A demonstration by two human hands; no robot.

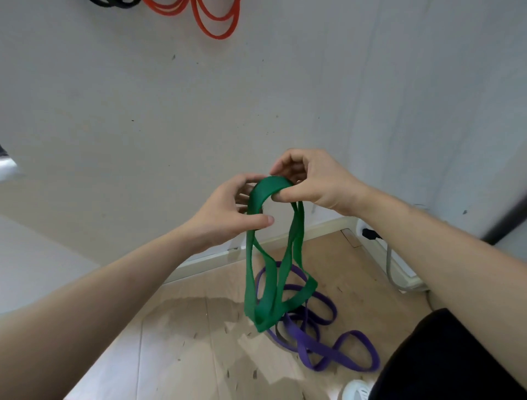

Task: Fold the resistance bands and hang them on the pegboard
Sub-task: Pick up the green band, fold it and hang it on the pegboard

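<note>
At the top left, black bands and red bands are seen hanging against a pale wall; the pegboard itself is not shown. Lower, near the centre, the left hand is closed on the green band, its thumb pressed on the left strand, likely to keep the layers together. The band is held in mid-air, gathered into several loops that dangle towards the floor. Its top bend is pinched by the right hand, apparently so the fold is kept for hanging. Below right, a purple band lies unfolded on the floor.
</note>
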